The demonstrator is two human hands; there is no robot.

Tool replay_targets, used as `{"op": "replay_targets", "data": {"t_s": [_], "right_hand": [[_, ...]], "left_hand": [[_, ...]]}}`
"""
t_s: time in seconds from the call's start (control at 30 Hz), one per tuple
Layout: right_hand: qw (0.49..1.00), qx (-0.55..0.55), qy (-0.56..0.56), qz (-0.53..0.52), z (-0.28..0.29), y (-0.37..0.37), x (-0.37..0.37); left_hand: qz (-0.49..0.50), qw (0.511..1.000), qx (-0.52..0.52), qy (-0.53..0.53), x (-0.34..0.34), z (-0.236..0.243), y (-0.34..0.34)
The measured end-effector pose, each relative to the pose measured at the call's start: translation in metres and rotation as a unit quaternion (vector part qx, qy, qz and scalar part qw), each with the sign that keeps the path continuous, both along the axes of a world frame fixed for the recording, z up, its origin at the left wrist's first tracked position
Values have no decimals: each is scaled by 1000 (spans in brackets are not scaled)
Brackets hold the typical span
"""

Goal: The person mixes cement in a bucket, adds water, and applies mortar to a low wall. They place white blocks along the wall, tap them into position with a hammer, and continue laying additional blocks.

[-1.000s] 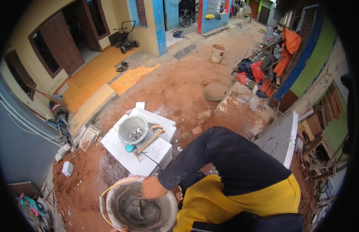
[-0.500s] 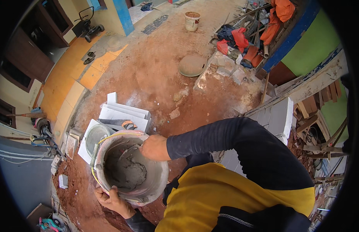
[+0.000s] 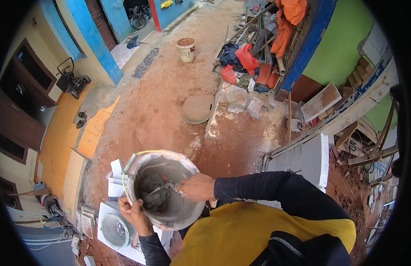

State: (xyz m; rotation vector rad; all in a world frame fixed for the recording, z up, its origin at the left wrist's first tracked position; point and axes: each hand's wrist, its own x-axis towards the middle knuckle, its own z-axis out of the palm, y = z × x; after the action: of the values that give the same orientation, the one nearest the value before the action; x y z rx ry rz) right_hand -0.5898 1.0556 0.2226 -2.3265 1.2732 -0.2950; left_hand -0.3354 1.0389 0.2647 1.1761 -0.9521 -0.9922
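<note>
A round bucket (image 3: pixel 181 209) with grey-smeared walls and a yellow handle is tilted in front of me. Wet grey mortar (image 3: pixel 153 195) lies inside it. My left hand (image 3: pixel 133 213) grips the bucket's near-left rim, thumb over the edge. Inside the bucket, my right hand (image 3: pixel 197 186) is closed around what looks like a small trowel (image 3: pixel 166 189), its blade coated in mortar and its handle hidden by the fingers. Below my left hand, a translucent round tub (image 3: pixel 112 232) sits on a white block (image 3: pixel 131 256).
More white blocks (image 3: pixel 116 170) stand behind the bucket. Farther off on the reddish dirt are a round lid-like disc (image 3: pixel 198 111) and a white pail (image 3: pixel 186 52). A rubble pile with red bags (image 3: pixel 246 57) lies to the right, beside a pale low wall (image 3: pixel 298 155).
The bucket has risen and shifted right, away from the white blocks. My right hand has moved right with it, and my left hand still holds the rim. The view has tilted upward.
</note>
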Motion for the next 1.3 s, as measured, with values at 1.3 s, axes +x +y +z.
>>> {"op": "replay_targets", "data": {"t_s": [1.3], "right_hand": [[980,-172,16,-100,-86,-1093,-185]], "left_hand": [[-129,990,24,-42,-169,-83,-1146]]}}
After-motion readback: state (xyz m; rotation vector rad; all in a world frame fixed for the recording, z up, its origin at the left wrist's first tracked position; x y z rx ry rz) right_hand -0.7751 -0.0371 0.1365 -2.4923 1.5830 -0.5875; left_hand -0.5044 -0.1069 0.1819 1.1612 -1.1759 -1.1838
